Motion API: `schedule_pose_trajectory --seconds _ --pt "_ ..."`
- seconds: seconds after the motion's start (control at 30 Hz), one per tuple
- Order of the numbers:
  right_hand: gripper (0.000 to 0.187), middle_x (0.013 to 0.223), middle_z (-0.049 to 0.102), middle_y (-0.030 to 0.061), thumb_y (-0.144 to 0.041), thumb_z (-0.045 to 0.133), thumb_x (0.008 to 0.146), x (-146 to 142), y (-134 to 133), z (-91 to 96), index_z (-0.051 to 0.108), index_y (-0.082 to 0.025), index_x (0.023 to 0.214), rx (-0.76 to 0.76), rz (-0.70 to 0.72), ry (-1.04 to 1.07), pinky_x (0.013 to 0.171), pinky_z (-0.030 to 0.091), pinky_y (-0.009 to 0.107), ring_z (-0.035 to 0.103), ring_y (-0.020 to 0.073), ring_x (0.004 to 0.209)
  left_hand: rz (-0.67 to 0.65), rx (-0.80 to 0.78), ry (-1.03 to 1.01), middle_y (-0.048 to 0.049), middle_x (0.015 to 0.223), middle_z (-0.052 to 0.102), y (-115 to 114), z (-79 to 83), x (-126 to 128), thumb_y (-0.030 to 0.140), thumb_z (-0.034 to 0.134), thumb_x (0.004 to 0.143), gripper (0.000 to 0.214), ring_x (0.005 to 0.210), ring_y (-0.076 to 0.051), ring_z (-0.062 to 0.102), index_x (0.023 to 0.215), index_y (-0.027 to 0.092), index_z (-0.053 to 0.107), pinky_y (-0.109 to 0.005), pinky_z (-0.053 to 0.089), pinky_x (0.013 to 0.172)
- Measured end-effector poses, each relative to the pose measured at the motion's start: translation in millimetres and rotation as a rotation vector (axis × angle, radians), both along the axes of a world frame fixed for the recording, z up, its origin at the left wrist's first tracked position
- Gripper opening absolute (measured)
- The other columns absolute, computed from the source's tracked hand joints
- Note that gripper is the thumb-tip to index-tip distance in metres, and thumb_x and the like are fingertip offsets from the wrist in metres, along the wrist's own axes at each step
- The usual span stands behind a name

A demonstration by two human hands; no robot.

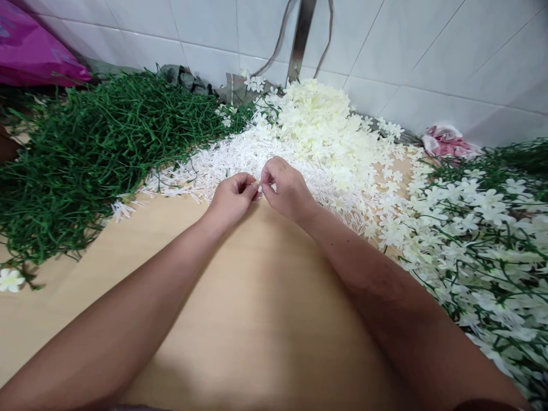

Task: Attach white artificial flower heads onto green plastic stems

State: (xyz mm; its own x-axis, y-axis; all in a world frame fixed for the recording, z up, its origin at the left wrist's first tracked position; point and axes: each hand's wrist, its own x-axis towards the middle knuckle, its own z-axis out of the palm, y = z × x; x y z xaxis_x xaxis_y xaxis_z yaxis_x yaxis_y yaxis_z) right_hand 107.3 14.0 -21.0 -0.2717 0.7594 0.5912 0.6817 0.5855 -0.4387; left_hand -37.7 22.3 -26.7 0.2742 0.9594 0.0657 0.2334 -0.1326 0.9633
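My left hand (234, 197) and my right hand (287, 187) meet fingertip to fingertip over the near edge of a pile of thin white plastic stamens (231, 155). Both are closed in a pinch. A small white piece (259, 186) shows between the fingertips; it is too small and too covered to name. Just beyond my right hand lies a heap of loose pale-yellow and white artificial petals (317, 117). To the left spreads a large heap of green plastic stems (111, 125).
On the right, white artificial flowers on green stems (483, 245) are piled up. One flower (11, 280) lies at far left. Brown board (240, 308) covers the work surface. Behind stand a tiled wall (205, 23), a metal post (301, 40) and a magenta bag (38, 48).
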Motion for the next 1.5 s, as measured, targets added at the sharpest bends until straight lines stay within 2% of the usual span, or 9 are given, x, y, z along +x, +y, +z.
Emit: schedule_pose_trajectory --seconds 0.4,0.6,0.73,0.9,1.03,1.13,1.3,1.5 --pt "0.021 0.074 0.045 0.0005 -0.003 0.045 0.072 2.0 1.0 0.7 0.035 -0.022 0.07 -0.057 0.031 0.067 0.062 0.037 0.027 0.044 0.0127 0.068 0.003 0.02 0.033 0.0019 0.062 0.054 0.2 -2.5 -1.9 0.028 0.056 0.076 0.012 0.056 -0.01 0.044 0.071 0.018 0.055 -0.023 0.034 0.055" --pt "0.021 0.077 0.045 0.0024 -0.002 0.041 0.071 -1.6 -1.7 2.6 0.035 -0.022 0.071 -0.028 0.045 -0.021 0.061 0.036 0.028 0.04 0.0128 0.066 0.025 0.117 0.117 0.0013 0.065 0.053 -1.1 -2.8 -2.7 0.028 0.054 0.077 0.013 0.06 -0.011 0.043 0.07 0.017 0.057 -0.023 0.033 0.056" --pt "0.017 0.075 0.047 0.0019 -0.005 0.043 0.073 -2.7 -1.8 3.0 0.037 -0.021 0.071 -0.043 0.051 0.036 0.063 0.037 0.028 0.043 0.0131 0.067 0.021 0.163 0.135 0.0015 0.064 0.053 -2.0 -0.7 -3.2 0.022 0.054 0.076 0.01 0.062 -0.011 0.045 0.069 0.017 0.057 -0.023 0.034 0.058" --pt "0.015 0.069 0.048 -0.0017 -0.009 0.05 0.073 0.1 4.0 0.4 0.041 -0.021 0.071 -0.172 0.027 0.283 0.062 0.039 0.027 0.046 0.0112 0.065 0.035 -0.018 -0.073 0.0012 0.064 0.058 -3.0 2.6 0.2 0.017 0.056 0.074 0.001 0.056 -0.01 0.05 0.073 0.018 0.055 -0.021 0.035 0.052" --pt "0.014 0.065 0.048 -0.0044 -0.01 0.052 0.074 0.4 9.0 -2.3 0.043 -0.021 0.073 -0.303 0.034 0.474 0.055 0.038 0.024 0.044 0.008 0.056 0.124 -0.151 -0.177 0.0025 0.062 0.06 -4.4 10.4 1.9 0.015 0.06 0.07 0.01 0.048 -0.008 0.051 0.077 0.018 0.055 -0.019 0.034 0.045" --pt "0.015 0.064 0.049 -0.0049 -0.011 0.055 0.073 -1.0 10.1 -3.1 0.044 -0.02 0.073 -0.332 0.053 0.536 0.055 0.039 0.024 0.046 0.0074 0.056 0.122 -0.194 -0.207 0.0032 0.058 0.059 -4.7 14.9 1.3 0.017 0.064 0.069 0.011 0.044 -0.006 0.047 0.077 0.017 0.056 -0.018 0.034 0.043" --pt "0.015 0.065 0.051 -0.0042 -0.015 0.058 0.073 -1.5 5.7 0.2 0.045 -0.02 0.071 -0.259 0.048 0.451 0.058 0.041 0.025 0.049 0.0086 0.059 0.105 -0.216 -0.245 0.0032 0.055 0.058 -4.6 14.1 0.0 0.019 0.067 0.067 0.013 0.044 -0.006 0.046 0.071 0.017 0.054 -0.018 0.035 0.044" --pt "0.013 0.068 0.054 -0.0031 -0.017 0.058 0.073 -2.5 -2.0 9.5 0.045 -0.02 0.071 -0.182 0.06 0.302 0.063 0.044 0.027 0.051 0.0103 0.063 0.013 -0.139 -0.203 0.0019 0.06 0.06 -4.4 10.1 -3.6 0.022 0.067 0.067 0.012 0.049 -0.007 0.049 0.068 0.016 0.057 -0.019 0.035 0.047"
